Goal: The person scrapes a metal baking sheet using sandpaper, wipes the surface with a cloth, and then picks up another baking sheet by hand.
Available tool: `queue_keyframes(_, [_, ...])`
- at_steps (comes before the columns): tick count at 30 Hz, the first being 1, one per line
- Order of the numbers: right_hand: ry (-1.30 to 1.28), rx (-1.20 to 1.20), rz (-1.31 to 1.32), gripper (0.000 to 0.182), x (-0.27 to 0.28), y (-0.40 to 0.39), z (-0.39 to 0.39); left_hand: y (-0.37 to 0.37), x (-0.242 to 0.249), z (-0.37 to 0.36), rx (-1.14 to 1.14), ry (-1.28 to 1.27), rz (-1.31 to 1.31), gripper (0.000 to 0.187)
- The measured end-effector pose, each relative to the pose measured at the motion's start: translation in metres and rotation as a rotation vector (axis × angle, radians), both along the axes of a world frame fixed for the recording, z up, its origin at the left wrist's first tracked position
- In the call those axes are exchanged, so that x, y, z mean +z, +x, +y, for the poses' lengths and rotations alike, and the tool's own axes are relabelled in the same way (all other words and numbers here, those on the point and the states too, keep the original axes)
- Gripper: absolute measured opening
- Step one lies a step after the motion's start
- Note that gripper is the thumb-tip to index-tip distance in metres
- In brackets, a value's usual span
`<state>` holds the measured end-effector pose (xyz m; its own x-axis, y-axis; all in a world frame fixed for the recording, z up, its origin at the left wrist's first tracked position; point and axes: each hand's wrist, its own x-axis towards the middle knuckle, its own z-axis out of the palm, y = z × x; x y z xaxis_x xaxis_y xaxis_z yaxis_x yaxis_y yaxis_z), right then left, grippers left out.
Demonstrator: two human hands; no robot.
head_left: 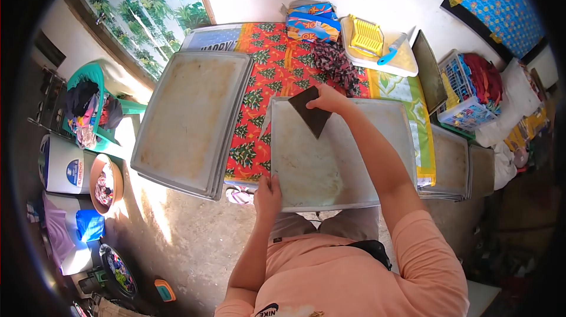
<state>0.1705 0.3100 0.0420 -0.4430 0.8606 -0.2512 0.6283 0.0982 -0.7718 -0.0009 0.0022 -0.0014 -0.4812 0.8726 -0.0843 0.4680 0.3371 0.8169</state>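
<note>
"Where's the tray?"

"On the tabletop, probably stiff and light. My left hand grips its left rim, likely the best hold; my right hand pinches a dark plate."

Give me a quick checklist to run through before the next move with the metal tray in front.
1. Right hand gripping the dark rectangular sheet: ok, held by its upper end.
2. Left hand on the metal tray: ok, at its left edge, near the closest corner.
3. Dark sheet's lower corner touching the tray: cannot tell; it is over the surface, but contact is unclear.
4. Tray surface free of marks: not ok, pale and brownish patches show.
5. Tray apart from the stack of trays on the left: ok, red tree-print tablecloth shows between them.
</note>
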Motion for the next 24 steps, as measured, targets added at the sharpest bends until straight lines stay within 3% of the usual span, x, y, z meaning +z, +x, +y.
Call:
queue_keyframes(3, [0.033,0.182,-0.239,0.047,0.023,-0.004,-0.028,0.001,0.005,-0.001,-0.005,-0.011,-0.009,0.033])
queue_keyframes(6, [0.066,0.411,-0.173,0.047,-0.010,-0.001,-0.066,0.002,0.003,0.000,0.002,0.013,-0.003,0.033])
queue_keyframes(9, [-0.069,0.507,-0.122,0.052,0.024,0.006,-0.106,0.000,0.001,-0.001,-0.008,0.017,-0.001,0.032])
queue_keyframes(12, [-0.031,0.196,0.113,0.050,-0.005,0.058,-0.093,0.000,0.003,-0.002,-0.009,0.012,0.016,0.031])
queue_keyframes(13, [-0.201,-0.011,0.341,0.046,0.007,0.072,-0.096,0.001,0.002,-0.002,-0.003,0.020,0.031,0.031])
queue_keyframes(15, [-0.206,-0.261,0.340,0.042,0.018,0.097,-0.095,0.001,-0.001,0.000,0.002,0.027,0.048,0.031])
queue_keyframes(18, [-0.199,-0.281,0.131,0.042,0.004,0.107,-0.097,0.001,-0.002,0.000,-0.003,0.012,0.053,0.032])
queue_keyframes(19, [-0.191,-0.176,0.304,0.044,-0.007,0.092,-0.105,0.000,0.000,0.001,-0.005,0.005,0.059,0.032])
queue_keyframes(21, [0.045,-0.014,0.040,0.044,-0.014,0.064,-0.124,0.001,0.001,0.000,-0.009,0.012,0.065,0.033])
queue_keyframes(22, [-0.135,-0.026,0.065,0.042,-0.004,0.054,-0.129,0.001,0.000,0.000,-0.010,0.029,0.066,0.033])
queue_keyframes(24, [-0.148,-0.175,0.194,0.041,-0.021,0.071,-0.107,-0.001,-0.002,0.000,-0.008,0.057,0.068,0.034])
